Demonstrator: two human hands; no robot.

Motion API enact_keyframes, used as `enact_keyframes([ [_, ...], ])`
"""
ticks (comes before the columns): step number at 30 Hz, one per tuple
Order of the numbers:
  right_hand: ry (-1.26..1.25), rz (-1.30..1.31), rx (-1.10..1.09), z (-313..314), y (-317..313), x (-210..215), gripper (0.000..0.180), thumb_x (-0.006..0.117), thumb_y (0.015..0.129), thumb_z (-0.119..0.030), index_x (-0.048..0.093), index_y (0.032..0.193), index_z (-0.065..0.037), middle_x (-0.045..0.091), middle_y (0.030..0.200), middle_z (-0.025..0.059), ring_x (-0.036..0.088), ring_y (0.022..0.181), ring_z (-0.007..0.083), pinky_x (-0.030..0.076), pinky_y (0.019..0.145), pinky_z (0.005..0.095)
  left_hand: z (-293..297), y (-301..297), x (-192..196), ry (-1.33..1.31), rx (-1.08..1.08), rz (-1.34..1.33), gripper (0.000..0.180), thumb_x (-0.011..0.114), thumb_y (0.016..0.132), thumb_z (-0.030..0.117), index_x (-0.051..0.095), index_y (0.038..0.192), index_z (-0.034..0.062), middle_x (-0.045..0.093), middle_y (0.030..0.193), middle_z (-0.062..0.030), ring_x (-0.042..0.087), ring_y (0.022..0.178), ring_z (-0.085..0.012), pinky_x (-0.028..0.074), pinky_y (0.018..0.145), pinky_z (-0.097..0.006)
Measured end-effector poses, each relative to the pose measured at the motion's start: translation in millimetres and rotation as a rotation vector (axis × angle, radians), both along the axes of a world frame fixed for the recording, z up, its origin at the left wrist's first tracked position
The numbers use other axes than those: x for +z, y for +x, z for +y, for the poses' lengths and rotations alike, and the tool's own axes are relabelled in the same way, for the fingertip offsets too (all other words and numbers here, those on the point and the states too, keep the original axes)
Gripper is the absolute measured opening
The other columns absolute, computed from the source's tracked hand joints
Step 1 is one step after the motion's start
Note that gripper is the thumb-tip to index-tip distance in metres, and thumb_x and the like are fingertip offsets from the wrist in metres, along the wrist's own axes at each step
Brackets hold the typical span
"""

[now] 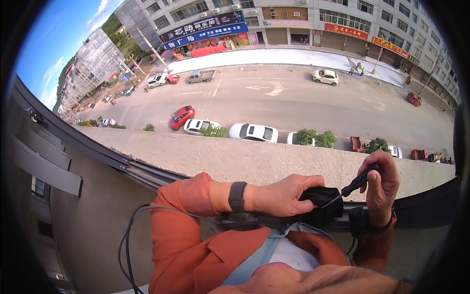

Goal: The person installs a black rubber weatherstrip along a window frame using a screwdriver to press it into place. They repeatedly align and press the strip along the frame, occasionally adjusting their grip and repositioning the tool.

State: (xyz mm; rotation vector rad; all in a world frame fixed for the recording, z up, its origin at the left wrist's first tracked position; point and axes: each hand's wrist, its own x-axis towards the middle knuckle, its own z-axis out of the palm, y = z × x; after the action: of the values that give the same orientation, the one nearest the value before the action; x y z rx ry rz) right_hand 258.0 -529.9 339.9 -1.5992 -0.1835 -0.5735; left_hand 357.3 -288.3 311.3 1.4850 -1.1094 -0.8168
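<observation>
Fingers (385,159) round screwdriver (356,183), left hand (284,196) gripping black object (335,211)

Fisheye head view, downward from close above left hand (284,197) and right hand (383,188) to distant street (245,111).

Left hand (280,198) palm down, right fingers (386,159) curled

One screwdriver (360,181) was in the right hand (383,187), one black bundle (329,197) at the left hand (281,196), one grey pickup (201,75) beyond.
</observation>
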Motion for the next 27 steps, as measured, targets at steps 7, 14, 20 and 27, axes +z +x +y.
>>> enact_keyframes([
  [7,-0.454,0.106,0.227,-5.8,2.4,2.9,0.023,0.081,0.09,-0.012,0.068,0.102,0.003,0.068,0.093,0.0107,0.065,0.08,0.017,0.052,0.066,0.0275,3.2,11.0,-8.4,-0.063,-0.036,0.152,0.028,0.062,0.095,0.005,0.057,0.122,0.0038,0.066,0.106,-0.0061,0.063,0.098,-0.014,0.051,0.089,-0.03],
  [14,0.131,0.309,0.087,-15.5,-2.4,1.8,0.034,0.07,0.104,-0.025,0.061,0.121,0.003,0.061,0.098,0.0057,0.059,0.077,0.0092,0.049,0.057,0.022,5.0,15.2,-13.4,-0.165,-0.073,0.263,0.037,0.056,0.099,0.005,0.053,0.136,0.0024,0.064,0.122,-0.009,0.062,0.116,-0.0178,0.047,0.103,-0.033],
  [20,0.538,0.272,0.039,-32.8,22.3,-38.6,0.048,0.05,0.114,-0.02,0.046,0.154,0.006,0.063,0.126,0.0131,0.056,0.089,0.0087,0.046,0.062,0.0173,3.8,18.2,-20.1,-0.213,-0.107,0.289,0.035,0.056,0.099,0.002,0.056,0.133,0.001,0.067,0.117,-0.0093,0.061,0.114,-0.016,0.048,0.104,-0.033],
  [27,0.977,0.06,0.039,-58.4,23.9,-56.5,0.055,0.045,0.117,-0.02,0.029,0.164,0.003,0.059,0.143,0.0133,0.057,0.103,0.0108,0.045,0.068,0.0184,6.1,26.0,-23.6,-0.196,-0.105,0.294,0.034,0.055,0.104,0.009,0.053,0.138,0.0031,0.064,0.125,-0.0089,0.062,0.118,-0.02,0.046,0.105,-0.034],
])
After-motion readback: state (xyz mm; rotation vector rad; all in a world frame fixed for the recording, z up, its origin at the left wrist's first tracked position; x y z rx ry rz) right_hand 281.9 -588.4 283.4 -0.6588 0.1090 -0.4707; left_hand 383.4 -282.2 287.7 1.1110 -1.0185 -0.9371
